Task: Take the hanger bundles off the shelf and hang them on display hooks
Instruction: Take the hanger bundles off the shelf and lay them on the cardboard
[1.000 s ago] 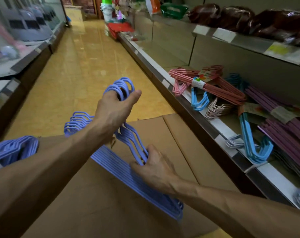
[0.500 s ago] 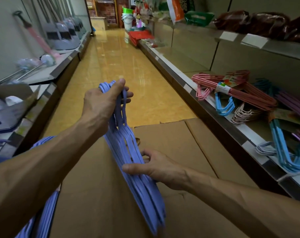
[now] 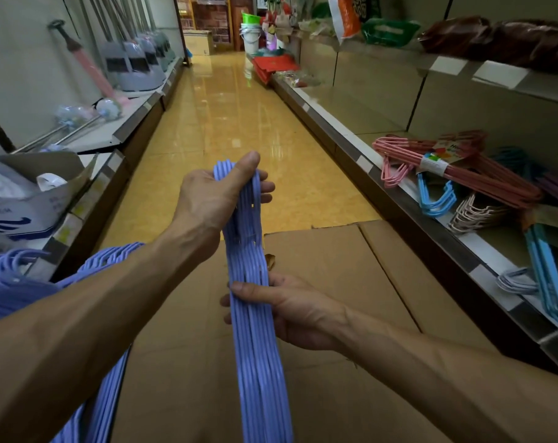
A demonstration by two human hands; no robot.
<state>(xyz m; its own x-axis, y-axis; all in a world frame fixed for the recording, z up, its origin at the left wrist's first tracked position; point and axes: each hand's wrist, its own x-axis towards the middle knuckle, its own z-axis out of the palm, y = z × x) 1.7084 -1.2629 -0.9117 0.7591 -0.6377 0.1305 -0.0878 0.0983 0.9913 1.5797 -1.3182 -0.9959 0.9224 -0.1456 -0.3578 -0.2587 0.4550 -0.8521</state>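
A bundle of lilac-blue hangers (image 3: 258, 356) stands edge-on in front of me, over a cardboard box. My left hand (image 3: 213, 203) grips the hook end at the top, thumb up along the hooks. My right hand (image 3: 287, 311) holds the bundle's middle from the right, thumb laid across the front. A second lilac-blue bundle (image 3: 22, 276) hangs over my left forearm. On the right shelf (image 3: 360, 155) lie a pink hanger bundle (image 3: 456, 171), light blue hangers (image 3: 437, 199) and purple ones at the frame edge.
A large flat cardboard box (image 3: 335, 266) lies below my hands. The aisle floor (image 3: 239, 129) runs ahead between shelves. Dustpans and brooms (image 3: 137, 62) stand on the left shelf, with an open carton (image 3: 31, 193) nearer. Brown bags (image 3: 501, 39) sit on the upper right shelf.
The bundle has turned from lying slanted and flat to standing edge-on. My left hand has shifted onto the hooks, and my right hand has closed round the middle. My view has lifted along the aisle.
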